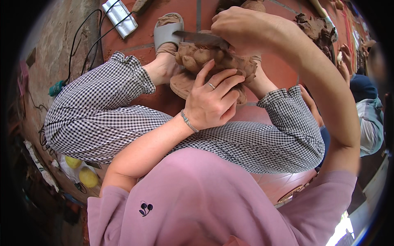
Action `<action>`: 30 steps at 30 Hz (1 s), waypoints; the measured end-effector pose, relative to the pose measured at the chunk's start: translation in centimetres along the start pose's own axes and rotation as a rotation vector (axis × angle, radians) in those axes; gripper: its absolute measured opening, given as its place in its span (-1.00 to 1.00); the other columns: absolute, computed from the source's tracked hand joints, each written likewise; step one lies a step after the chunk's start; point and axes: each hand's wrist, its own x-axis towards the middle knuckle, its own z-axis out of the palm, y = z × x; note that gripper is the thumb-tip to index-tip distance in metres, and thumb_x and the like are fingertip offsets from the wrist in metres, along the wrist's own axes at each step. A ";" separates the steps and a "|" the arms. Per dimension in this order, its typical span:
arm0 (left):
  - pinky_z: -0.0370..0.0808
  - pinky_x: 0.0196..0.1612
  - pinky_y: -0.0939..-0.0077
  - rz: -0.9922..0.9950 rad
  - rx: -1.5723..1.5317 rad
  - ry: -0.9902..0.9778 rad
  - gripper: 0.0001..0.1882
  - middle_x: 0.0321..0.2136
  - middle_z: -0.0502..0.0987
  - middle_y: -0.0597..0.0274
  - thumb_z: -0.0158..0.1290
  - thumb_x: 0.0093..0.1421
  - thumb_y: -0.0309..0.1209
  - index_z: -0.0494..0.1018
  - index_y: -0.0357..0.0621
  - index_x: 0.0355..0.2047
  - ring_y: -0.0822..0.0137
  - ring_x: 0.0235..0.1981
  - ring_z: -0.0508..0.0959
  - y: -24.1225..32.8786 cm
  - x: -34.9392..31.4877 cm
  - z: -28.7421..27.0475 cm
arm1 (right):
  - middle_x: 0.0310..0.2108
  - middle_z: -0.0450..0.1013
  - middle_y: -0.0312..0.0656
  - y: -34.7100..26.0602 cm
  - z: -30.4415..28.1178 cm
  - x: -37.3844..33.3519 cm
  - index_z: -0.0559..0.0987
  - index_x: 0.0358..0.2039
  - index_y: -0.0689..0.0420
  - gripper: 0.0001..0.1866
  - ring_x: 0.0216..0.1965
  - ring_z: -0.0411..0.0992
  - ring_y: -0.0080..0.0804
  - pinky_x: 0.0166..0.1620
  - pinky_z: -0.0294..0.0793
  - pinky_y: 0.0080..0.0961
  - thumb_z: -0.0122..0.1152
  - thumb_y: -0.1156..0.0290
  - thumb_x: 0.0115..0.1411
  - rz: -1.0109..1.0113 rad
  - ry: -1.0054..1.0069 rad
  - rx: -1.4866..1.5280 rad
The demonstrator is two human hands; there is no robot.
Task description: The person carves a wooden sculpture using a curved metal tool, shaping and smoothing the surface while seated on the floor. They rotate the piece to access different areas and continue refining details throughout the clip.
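Note:
A brown lumpy piece with rounded lobes sits between my feet on a flat brown base. Whether it is clay or wood I cannot tell. My left hand, with a ring and a bracelet, grips its near side, the fingers spread over it and the tips bent at its right part. Above the piece, my right hand is closed round a knife. The dark flat knife blade points left across the top of the piece. The knife's handle is hidden in my fist.
My sandalled left foot is just left of the piece. A white power strip and black cables lie at upper left. A dark brown clump stands at upper right. Another person's hand shows at right; two yellow round things lie lower left.

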 end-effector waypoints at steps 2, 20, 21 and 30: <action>0.22 0.34 -0.16 0.006 0.011 -0.005 -0.92 0.00 0.59 0.34 0.19 -0.04 -0.40 0.55 -0.05 -0.49 0.27 0.13 0.52 -0.1 0.0 -0.1 | -0.38 0.59 0.14 -0.1 -1.2 -0.1 0.66 -0.37 0.33 -0.83 -0.25 0.60 0.05 -0.21 0.59 -0.19 0.28 0.54 -0.01 0.036 -0.018 0.031; 0.23 0.32 -0.15 0.008 0.000 -0.003 -0.93 0.01 0.60 0.37 0.21 -0.05 -0.42 0.55 -0.02 -0.51 0.26 0.13 0.52 0.0 0.0 0.0 | -0.42 0.58 0.14 0.1 -1.3 -1.3 0.64 -0.38 0.32 -0.84 -0.29 0.59 0.05 -0.25 0.57 -0.20 0.27 0.47 0.12 -0.005 -0.025 -0.005; 0.24 0.32 -0.15 0.012 -0.001 -0.002 -0.93 0.01 0.60 0.37 0.21 -0.06 -0.42 0.55 -0.02 -0.51 0.26 0.13 0.52 0.1 0.0 0.1 | -0.42 0.58 0.14 0.5 0.1 0.1 0.64 -0.39 0.33 -0.84 -0.29 0.59 0.06 -0.26 0.57 -0.21 0.27 0.45 0.12 -0.019 -0.058 -0.141; 0.24 0.32 -0.15 0.009 -0.012 -0.002 -0.92 0.01 0.60 0.36 0.20 -0.06 -0.43 0.56 -0.02 -0.49 0.25 0.13 0.52 -0.1 0.0 -0.1 | -0.44 0.56 0.17 0.7 -1.3 -0.2 0.64 -0.40 0.35 -0.79 -0.30 0.58 0.07 -0.28 0.55 -0.17 0.26 0.42 0.10 0.079 -0.058 0.039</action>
